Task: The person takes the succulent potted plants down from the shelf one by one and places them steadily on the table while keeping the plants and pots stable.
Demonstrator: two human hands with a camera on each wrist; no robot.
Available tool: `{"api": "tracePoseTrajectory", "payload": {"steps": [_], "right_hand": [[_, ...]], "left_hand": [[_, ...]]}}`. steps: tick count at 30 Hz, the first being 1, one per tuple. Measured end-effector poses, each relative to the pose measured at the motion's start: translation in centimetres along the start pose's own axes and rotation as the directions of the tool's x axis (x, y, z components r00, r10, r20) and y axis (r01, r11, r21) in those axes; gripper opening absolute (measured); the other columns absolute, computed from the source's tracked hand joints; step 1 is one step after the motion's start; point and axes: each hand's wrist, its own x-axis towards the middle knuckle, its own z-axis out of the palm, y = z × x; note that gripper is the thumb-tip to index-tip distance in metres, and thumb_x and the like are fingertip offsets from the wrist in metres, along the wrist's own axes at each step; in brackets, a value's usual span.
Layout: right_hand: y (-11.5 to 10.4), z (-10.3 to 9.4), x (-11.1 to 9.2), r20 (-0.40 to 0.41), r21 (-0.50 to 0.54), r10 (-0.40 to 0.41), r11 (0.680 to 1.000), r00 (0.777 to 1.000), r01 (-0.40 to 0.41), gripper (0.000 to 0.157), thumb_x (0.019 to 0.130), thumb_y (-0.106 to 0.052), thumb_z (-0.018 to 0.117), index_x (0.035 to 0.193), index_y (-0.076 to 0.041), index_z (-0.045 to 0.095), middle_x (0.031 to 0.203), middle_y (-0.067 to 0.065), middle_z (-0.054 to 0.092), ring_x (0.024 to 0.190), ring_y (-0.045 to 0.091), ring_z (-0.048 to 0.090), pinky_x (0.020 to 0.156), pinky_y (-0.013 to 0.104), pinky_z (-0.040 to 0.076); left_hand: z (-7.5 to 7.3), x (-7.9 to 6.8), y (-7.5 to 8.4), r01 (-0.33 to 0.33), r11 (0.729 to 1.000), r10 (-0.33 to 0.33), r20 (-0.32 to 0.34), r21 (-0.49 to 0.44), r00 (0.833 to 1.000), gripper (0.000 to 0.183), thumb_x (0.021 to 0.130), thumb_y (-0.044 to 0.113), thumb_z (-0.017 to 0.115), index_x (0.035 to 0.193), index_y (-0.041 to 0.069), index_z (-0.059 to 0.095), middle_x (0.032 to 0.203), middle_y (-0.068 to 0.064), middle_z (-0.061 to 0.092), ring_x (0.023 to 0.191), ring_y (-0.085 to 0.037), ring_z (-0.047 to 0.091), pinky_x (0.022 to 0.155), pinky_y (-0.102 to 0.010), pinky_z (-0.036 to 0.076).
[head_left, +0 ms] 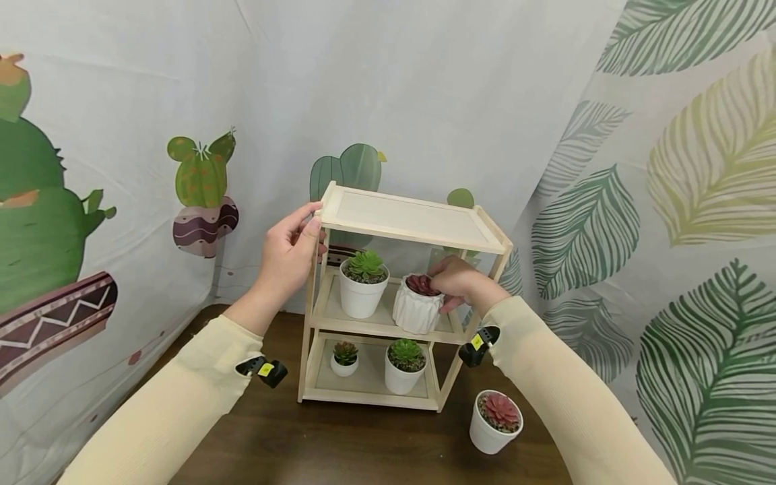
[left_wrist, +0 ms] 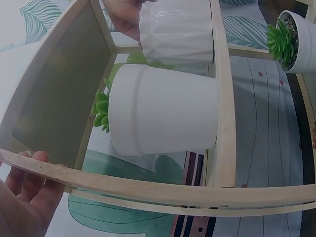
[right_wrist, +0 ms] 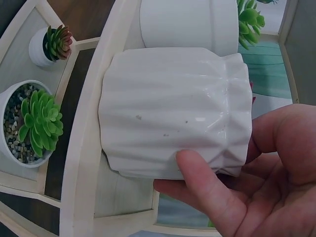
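Behind everything hangs a white fabric backdrop (head_left: 388, 101) printed with green cacti and large leaves. Below it spreads a dark brown wooden tabletop (head_left: 364, 444), carrying an upright three-level pale wooden rack (head_left: 412, 219). Two arms in cream-coloured sleeves (head_left: 164, 404) reach in from the lower corners. The left hand (head_left: 294, 246) has its grip closed on the rack's upper left corner. The right hand (head_left: 455, 279) has its grip clamped on the right side of a glossy white pot with pleated walls (head_left: 415, 310), thumb against the wall. That pleated pot, planted with a dark red succulent, is at the right half of the middle shelf; whether its base rests fully there cannot be made out. Just left of it stands a smooth white pot with a bright green succulent (head_left: 360, 298). A similar green-planted white pot (head_left: 400, 381) stands on the bottom shelf, towards the right. On the tabletop, right of the rack, is a white pot with a pinkish-red succulent (head_left: 487, 434). Smallest is a tiny white pot with a reddish-green succulent (head_left: 344, 369), bottom shelf, left.
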Motion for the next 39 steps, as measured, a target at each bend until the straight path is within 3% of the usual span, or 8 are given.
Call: {"api": "tracePoseTrajectory", "payload": {"steps": [8, 16, 22, 26, 34, 39], "right_hand": [[-0.1, -0.1, 0.1, 0.004, 0.035, 0.000, 0.999, 1.000, 0.000, 0.049, 0.095, -0.005, 0.054, 0.144, -0.001, 0.057, 0.134, 0.025, 0.057, 0.061, 0.021, 0.063, 0.069, 0.040, 0.065], [-0.8, -0.4, -0.5, 0.010, 0.018, -0.008, 1.000, 1.000, 0.008, 0.050, 0.097, -0.007, 0.053, 0.147, -0.004, 0.056, 0.141, 0.025, 0.056, 0.064, 0.023, 0.068, 0.065, 0.037, 0.064], [-1.2, -0.7, -0.8, 0.033, 0.001, -0.013, 1.000, 0.999, 0.013, 0.048, 0.096, -0.006, 0.053, 0.144, -0.004, 0.058, 0.137, 0.025, 0.058, 0.066, 0.022, 0.069, 0.063, 0.035, 0.064], [-1.4, -0.9, -1.4, 0.039, -0.014, -0.025, 1.000, 0.999, 0.026, 0.047, 0.096, -0.006, 0.054, 0.143, -0.004, 0.059, 0.134, 0.024, 0.060, 0.066, 0.022, 0.069, 0.064, 0.036, 0.064], [-1.2, -1.2, -2.4, 0.074, -0.054, -0.067, 0.996, 0.995, 0.071, 0.047, 0.096, -0.006, 0.053, 0.142, -0.001, 0.058, 0.134, 0.024, 0.060, 0.077, 0.026, 0.072, 0.066, 0.037, 0.065], [-1.1, -1.4, -3.1, 0.078, -0.067, -0.091, 0.993, 0.993, 0.097, 0.049, 0.093, -0.004, 0.051, 0.142, 0.002, 0.057, 0.135, 0.025, 0.058, 0.074, 0.022, 0.071, 0.064, 0.036, 0.064]], "left_hand": [[0.1, -0.1, 0.2, -0.015, 1.000, 0.015, 0.000, -0.014, 1.000, 0.042, 0.109, 0.028, 0.050, 0.149, 0.016, 0.056, 0.100, -0.021, 0.064, 0.073, -0.013, 0.068, 0.064, -0.023, 0.060], [0.0, -0.1, 0.2, -0.025, 1.000, 0.025, -0.003, -0.015, 1.000, 0.042, 0.110, 0.027, 0.049, 0.149, 0.015, 0.055, 0.097, -0.015, 0.064, 0.071, -0.004, 0.066, 0.064, -0.019, 0.058], [-0.1, -0.1, 0.1, -0.025, 1.000, 0.025, -0.007, -0.016, 1.000, 0.042, 0.109, 0.029, 0.050, 0.149, 0.016, 0.056, 0.099, -0.023, 0.064, 0.071, -0.008, 0.067, 0.063, -0.019, 0.058], [-0.1, 0.0, -0.1, -0.024, 1.000, 0.024, -0.003, 0.000, 1.000, 0.042, 0.110, 0.028, 0.049, 0.150, 0.016, 0.055, 0.101, -0.021, 0.065, 0.071, -0.003, 0.066, 0.064, -0.020, 0.059], [0.0, 0.1, -0.3, -0.022, 1.000, 0.022, -0.003, -0.004, 1.000, 0.042, 0.110, 0.026, 0.049, 0.150, 0.015, 0.055, 0.099, -0.018, 0.064, 0.071, -0.006, 0.067, 0.064, -0.020, 0.059], [0.0, 0.1, -0.4, -0.021, 1.000, 0.021, -0.002, -0.011, 1.000, 0.042, 0.110, 0.026, 0.049, 0.150, 0.015, 0.055, 0.098, -0.016, 0.063, 0.071, -0.006, 0.067, 0.064, -0.021, 0.059]]}}
